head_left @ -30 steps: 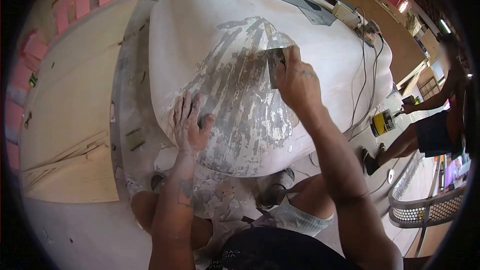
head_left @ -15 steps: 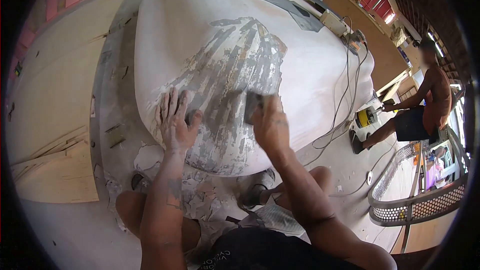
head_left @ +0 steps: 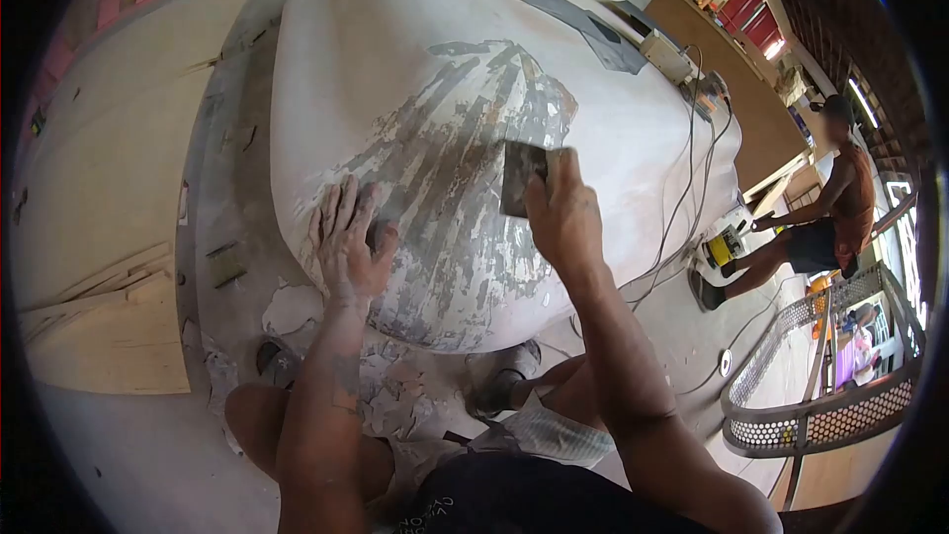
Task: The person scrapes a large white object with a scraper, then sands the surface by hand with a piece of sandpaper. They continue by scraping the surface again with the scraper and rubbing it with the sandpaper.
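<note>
In front of me, a large rounded white form (head_left: 395, 59) bears a patch of grey and white streaks (head_left: 465, 158) with ragged, flaking edges. My left hand (head_left: 351, 242) lies flat on the lower left of that patch, fingers spread and dusty. A dark spot shows between its thumb and index finger. My right hand (head_left: 568, 218) is closed around a dark, flat rectangular plate (head_left: 522, 178), held over the right side of the patch. Its fingers partly cover the plate's right edge.
Dark sheets (head_left: 588, 30) and a corded power tool (head_left: 707, 94) rest on the form; cables (head_left: 682, 198) hang down its right side. Pale flakes (head_left: 400, 391) litter the floor. Plywood (head_left: 109, 198) lies left. Another person (head_left: 845, 188) sits right, near a tin (head_left: 725, 245) and perforated metal frame (head_left: 830, 415).
My right hand has moved up and right with the plate, away from the patch's middle. My left hand stays in place. The person at right has shifted posture, one hand off the tin.
</note>
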Tool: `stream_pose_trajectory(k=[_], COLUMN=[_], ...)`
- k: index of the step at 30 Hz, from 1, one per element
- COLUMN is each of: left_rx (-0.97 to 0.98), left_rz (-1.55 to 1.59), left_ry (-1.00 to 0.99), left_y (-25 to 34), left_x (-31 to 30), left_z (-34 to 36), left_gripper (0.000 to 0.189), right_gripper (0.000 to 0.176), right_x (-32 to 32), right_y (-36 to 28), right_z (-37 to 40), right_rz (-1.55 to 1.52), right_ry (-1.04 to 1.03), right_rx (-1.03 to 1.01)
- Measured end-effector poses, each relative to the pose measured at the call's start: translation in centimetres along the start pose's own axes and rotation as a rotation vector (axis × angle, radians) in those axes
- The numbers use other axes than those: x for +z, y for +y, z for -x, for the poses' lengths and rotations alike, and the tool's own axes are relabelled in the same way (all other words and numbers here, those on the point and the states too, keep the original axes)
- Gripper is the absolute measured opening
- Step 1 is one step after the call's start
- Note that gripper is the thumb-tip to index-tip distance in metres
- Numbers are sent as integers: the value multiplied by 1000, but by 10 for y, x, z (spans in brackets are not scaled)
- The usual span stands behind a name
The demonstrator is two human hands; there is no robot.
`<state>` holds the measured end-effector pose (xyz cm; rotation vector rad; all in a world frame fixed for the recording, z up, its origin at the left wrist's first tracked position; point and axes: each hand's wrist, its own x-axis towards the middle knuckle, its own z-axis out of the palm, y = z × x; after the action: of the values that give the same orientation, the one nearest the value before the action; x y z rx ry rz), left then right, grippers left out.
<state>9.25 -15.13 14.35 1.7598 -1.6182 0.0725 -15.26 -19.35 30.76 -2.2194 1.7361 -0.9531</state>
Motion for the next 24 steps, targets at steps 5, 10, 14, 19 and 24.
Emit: stream_pose_trajectory(k=[5,10,14,19,24], left_rx=[2,-8,-8,14,11], left_rz=[-13,-14,-15,32,21], left_ry=[12,-2,-5,22,14], left_y=[1,1,1,4,4], left_x=[2,1,0,-3,-3], left_z=[-3,-4,-5,-6,-4], left_gripper=[60,61,61,58,57], right_gripper=[33,23,19,17,27], right_x=[17,-22,-12,15,50], right_y=[22,17,52,77,84], right_z=[42,1,-33,-2,-26], right_rz=[125,-121,-321,-592,-448], right_ry=[-205,49,210,316,199], right_rx=[22,31,-77,-113,-100])
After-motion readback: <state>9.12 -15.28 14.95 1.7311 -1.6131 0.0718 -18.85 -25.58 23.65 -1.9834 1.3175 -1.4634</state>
